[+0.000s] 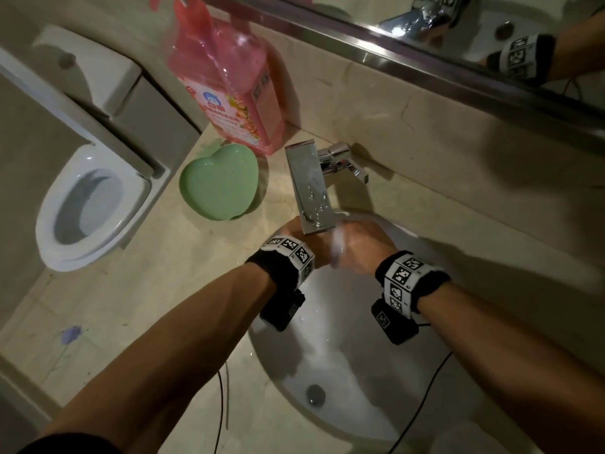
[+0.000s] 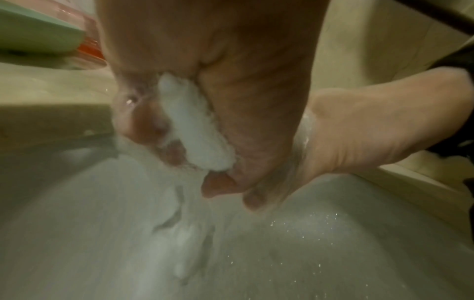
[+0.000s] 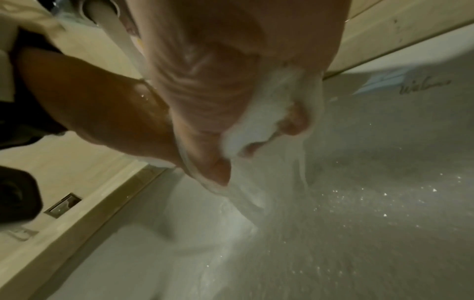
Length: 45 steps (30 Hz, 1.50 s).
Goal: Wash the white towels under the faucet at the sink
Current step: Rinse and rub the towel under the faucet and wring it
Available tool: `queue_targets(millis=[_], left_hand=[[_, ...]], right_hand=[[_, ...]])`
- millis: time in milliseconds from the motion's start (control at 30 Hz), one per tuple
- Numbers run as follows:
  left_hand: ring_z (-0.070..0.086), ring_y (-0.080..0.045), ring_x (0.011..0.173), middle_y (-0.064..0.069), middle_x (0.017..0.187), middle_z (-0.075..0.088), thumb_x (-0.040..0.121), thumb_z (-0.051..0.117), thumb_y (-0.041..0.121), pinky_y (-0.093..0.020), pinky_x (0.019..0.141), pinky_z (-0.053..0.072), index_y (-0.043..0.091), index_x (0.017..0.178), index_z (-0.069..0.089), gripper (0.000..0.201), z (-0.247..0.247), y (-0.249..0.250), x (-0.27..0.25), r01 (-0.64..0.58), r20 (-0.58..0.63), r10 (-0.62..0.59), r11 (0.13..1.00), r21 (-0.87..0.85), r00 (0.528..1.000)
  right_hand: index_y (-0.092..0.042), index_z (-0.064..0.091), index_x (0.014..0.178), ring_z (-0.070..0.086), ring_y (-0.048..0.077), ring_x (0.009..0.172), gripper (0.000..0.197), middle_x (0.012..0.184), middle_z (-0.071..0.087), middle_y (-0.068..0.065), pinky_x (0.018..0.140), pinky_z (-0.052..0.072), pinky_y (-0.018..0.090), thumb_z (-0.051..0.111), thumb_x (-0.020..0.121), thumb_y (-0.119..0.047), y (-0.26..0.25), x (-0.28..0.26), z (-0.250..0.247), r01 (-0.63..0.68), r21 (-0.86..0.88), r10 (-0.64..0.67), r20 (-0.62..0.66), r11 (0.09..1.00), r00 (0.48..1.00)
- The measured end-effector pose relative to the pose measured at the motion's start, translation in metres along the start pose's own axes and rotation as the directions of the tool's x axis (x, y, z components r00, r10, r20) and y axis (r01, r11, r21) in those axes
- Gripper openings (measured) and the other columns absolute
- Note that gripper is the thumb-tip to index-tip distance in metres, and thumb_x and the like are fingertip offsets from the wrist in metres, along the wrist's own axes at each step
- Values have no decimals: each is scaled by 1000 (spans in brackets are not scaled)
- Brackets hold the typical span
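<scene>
Both hands are pressed together under the chrome faucet (image 1: 311,188) at the back of the white sink (image 1: 353,365). A small wet white towel (image 1: 337,249) shows as a sliver between them. My left hand (image 1: 296,235) grips a bunched roll of the towel (image 2: 195,125) in its curled fingers. My right hand (image 1: 363,247) has its fingers curled round the towel (image 3: 259,121) too. Water runs off the hands in streams (image 2: 184,223) into the basin and splashes droplets on the bowl (image 3: 359,203).
A green heart-shaped dish (image 1: 217,181) and a pink detergent bottle (image 1: 229,80) stand on the counter left of the faucet. The faucet handle (image 1: 347,162) sticks out to the right. The drain (image 1: 316,394) lies near the front. A toilet (image 1: 88,204) stands far left.
</scene>
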<state>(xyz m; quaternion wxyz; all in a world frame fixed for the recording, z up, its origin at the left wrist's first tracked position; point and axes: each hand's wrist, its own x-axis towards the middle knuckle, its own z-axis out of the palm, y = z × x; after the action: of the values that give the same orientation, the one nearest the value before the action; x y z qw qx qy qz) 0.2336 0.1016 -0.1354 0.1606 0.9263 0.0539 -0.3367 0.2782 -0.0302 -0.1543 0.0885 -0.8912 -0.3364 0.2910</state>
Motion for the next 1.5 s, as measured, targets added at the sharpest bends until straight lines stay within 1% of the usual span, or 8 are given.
queue_targets(millis=[300, 400, 567, 767, 900, 1033, 1200, 1500], left_hand=[[39, -17, 59, -3, 74, 45, 70, 9, 62, -29, 69, 37, 30, 70, 39, 44, -3, -5, -5, -109, -128, 111, 994, 19, 986], [57, -26, 88, -11, 103, 63, 72, 21, 65, -33, 80, 42, 25, 95, 54, 56, -5, -10, -10, -77, -75, 72, 996, -54, 995], [59, -29, 116, -12, 131, 61, 83, 70, 35, -31, 97, 48, 13, 131, 53, 55, -18, -29, -30, 23, 47, 0, 882, -471, 999], [60, -27, 107, -14, 126, 57, 82, 74, 21, -35, 89, 50, 8, 137, 33, 70, -18, -49, -49, -52, -72, 11, 800, -598, 997], [59, -15, 63, -3, 94, 58, 89, 65, 28, -26, 46, 47, 18, 111, 45, 32, -12, -59, -61, -5, 1, 9, 612, -791, 1000], [61, -24, 76, -8, 99, 65, 96, 37, 39, -33, 67, 53, 13, 96, 58, 33, -14, -51, -67, 223, 200, -103, 333, -916, 974], [70, -11, 70, 1, 81, 75, 94, 61, 15, -25, 62, 57, 0, 115, 60, 26, -5, -29, -59, -73, -51, 74, 336, -939, 996], [65, -25, 81, -15, 102, 68, 96, 56, 13, -34, 76, 53, -1, 122, 57, 29, -7, -29, -40, 3, -81, -234, 339, -941, 969]], right_hand=[[-36, 35, 62, 53, 8, 52, 46, 58, 41, -20, 56, 33, 17, 77, 80, -27, 2, -8, -3, 109, 143, -86, -161, 984, 983], [-26, 61, 87, 68, 24, 79, 21, 84, 68, -1, 71, 53, 31, 76, 79, -38, 0, -7, -7, 64, 194, -46, -97, 979, 994], [-27, 64, 115, 67, 14, 100, 66, 113, 70, -5, 89, 57, 38, 66, 62, -66, -9, -10, -18, 25, 459, -63, 69, 888, 996], [-25, 55, 141, 53, 22, 132, 64, 141, 59, 1, 110, 45, 44, 74, 80, -24, -24, -15, -22, 68, 583, -70, -18, 810, 997], [-6, 70, 123, 57, 37, 120, 38, 128, 62, 20, 103, 46, 47, 76, 86, -17, -29, -18, -18, 117, 328, -60, -179, 937, 982], [-23, 79, 111, 45, 33, 130, 24, 135, 58, 12, 113, 33, 42, 76, 88, -27, -26, -25, -13, 119, 46, -102, -269, 992, 958], [-20, 76, 89, 36, 22, 115, 12, 123, 55, 9, 101, 37, 38, 79, 82, -29, -21, -37, -15, 130, 62, -98, -375, 990, 922], [-31, 58, 86, 51, 12, 114, 42, 127, 44, -7, 97, 42, 17, 84, 74, -1, 10, -45, -5, 32, 465, 92, -243, 885, 966]])
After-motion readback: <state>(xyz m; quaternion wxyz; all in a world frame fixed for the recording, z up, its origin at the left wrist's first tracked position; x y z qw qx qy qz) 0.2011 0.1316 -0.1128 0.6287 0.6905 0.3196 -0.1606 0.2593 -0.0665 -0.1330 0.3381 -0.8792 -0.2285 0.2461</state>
